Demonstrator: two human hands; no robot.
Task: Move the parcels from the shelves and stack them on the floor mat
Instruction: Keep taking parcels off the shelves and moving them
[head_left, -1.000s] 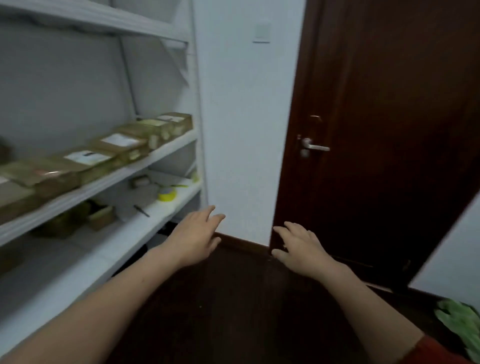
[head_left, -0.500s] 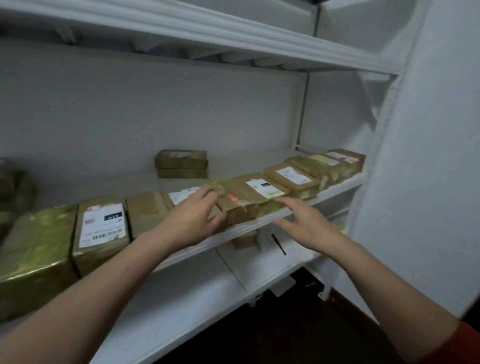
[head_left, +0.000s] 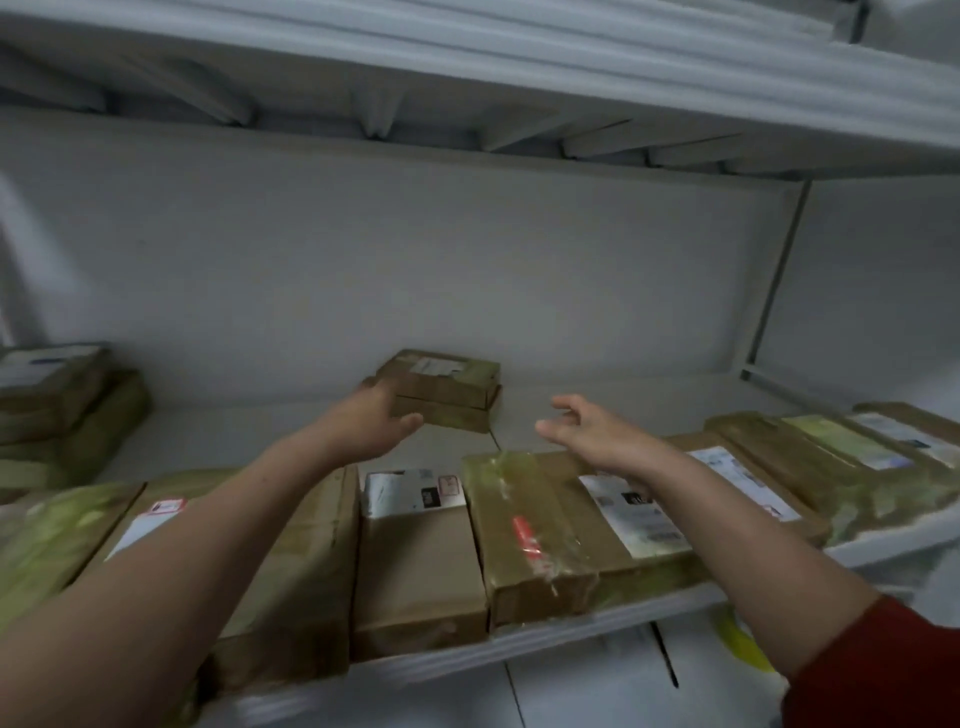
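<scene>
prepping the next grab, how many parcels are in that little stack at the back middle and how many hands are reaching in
parcels in the back middle stack: 2, upper parcel on lower parcel
hands: 2, left hand and right hand
total: 4

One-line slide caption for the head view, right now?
Left hand reaches the small parcel stack at the back of the shelf; right hand hovers open beside it, above the front-row parcels.
</scene>
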